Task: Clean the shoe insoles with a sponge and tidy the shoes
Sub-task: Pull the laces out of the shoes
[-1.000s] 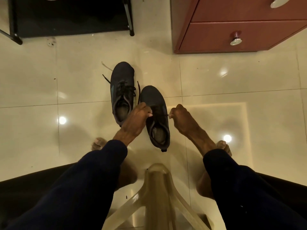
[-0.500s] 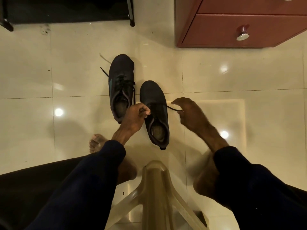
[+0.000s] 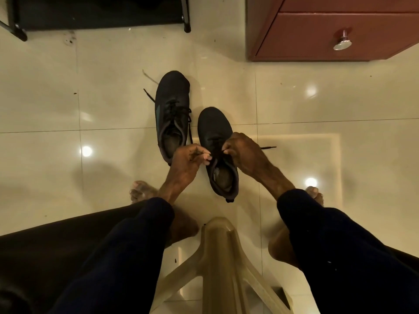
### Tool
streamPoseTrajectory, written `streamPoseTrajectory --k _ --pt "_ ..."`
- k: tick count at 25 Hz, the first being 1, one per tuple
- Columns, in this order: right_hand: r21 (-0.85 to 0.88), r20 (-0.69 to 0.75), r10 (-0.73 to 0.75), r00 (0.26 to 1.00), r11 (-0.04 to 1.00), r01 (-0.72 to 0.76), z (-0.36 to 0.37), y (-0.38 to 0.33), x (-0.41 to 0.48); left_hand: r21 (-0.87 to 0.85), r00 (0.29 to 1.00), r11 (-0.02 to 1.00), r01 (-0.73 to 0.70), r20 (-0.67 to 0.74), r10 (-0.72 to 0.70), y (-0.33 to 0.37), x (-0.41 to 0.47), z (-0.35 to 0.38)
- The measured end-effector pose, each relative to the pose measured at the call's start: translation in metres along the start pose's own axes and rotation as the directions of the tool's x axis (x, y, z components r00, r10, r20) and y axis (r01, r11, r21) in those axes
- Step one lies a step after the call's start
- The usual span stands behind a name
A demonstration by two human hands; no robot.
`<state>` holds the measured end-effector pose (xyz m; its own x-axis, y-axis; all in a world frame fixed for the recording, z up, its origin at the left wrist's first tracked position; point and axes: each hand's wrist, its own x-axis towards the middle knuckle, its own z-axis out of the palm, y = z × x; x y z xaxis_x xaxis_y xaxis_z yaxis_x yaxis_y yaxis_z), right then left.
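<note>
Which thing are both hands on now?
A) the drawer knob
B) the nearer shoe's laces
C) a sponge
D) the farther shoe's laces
B: the left hand and the right hand both pinch the laces over the nearer shoe, not those of the farther shoe.

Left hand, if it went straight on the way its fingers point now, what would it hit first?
Probably the laced top of the nearer shoe, right ahead of the left hand; the right hand sits just beyond, though depth is unclear.

Glossy floor tiles (image 3: 294,98) (matt cloth shoes (image 3: 213,125))
</note>
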<state>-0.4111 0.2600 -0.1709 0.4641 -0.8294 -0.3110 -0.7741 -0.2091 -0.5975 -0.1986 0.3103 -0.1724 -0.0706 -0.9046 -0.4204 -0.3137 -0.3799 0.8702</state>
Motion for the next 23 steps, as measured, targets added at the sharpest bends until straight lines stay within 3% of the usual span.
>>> streamPoseTrajectory --k 4,5,7,9,11,13,15,16,18,23 --pt "0.043 0.105 0.176 0.979 0.983 -0.181 -0.009 0.013 -0.009 0.171 0.996 0.982 0.078 -0.056 -0.069 0.004 0.000 -0.003" --pt "0.095 0.133 0.249 0.959 0.960 -0.262 -0.014 0.014 -0.012 0.131 0.992 0.985 0.112 -0.078 -0.103 0.005 0.001 -0.003" --pt "0.290 0.101 0.371 0.923 0.877 -0.384 -0.025 0.009 -0.017 -0.188 0.965 0.954 0.232 -0.076 -0.249 0.008 0.004 0.001" --pt "0.604 0.085 0.509 0.856 0.657 -0.450 -0.032 -0.003 -0.019 -0.548 0.923 0.773 0.320 -0.006 -0.385 0.015 0.005 0.009" --pt "0.873 0.167 0.595 0.786 0.282 -0.398 -0.027 -0.018 -0.017 -0.763 0.893 0.553 0.335 0.070 -0.444 0.025 0.003 0.021" --pt "0.957 0.262 0.594 0.760 -0.062 -0.282 -0.018 -0.029 -0.014 -0.851 0.894 0.442 0.283 0.067 -0.444 0.034 0.002 0.030" --pt "0.949 0.294 0.537 0.790 -0.264 -0.174 -0.012 -0.036 -0.014 -0.903 0.900 0.384 0.194 0.008 -0.435 0.036 0.002 0.035" --pt "0.939 0.288 0.515 0.807 -0.316 -0.133 -0.010 -0.037 -0.014 -0.914 0.900 0.374 0.157 -0.023 -0.435 0.036 0.003 0.037" --pt "0.942 0.259 0.511 0.820 -0.321 -0.097 -0.009 -0.038 -0.013 -0.904 0.894 0.409 0.123 -0.078 -0.441 0.035 0.004 0.039" --pt "0.980 0.177 0.519 0.836 -0.014 -0.198 0.005 -0.032 -0.006 -0.820 0.927 0.562 0.109 -0.120 -0.355 0.025 0.007 0.043"
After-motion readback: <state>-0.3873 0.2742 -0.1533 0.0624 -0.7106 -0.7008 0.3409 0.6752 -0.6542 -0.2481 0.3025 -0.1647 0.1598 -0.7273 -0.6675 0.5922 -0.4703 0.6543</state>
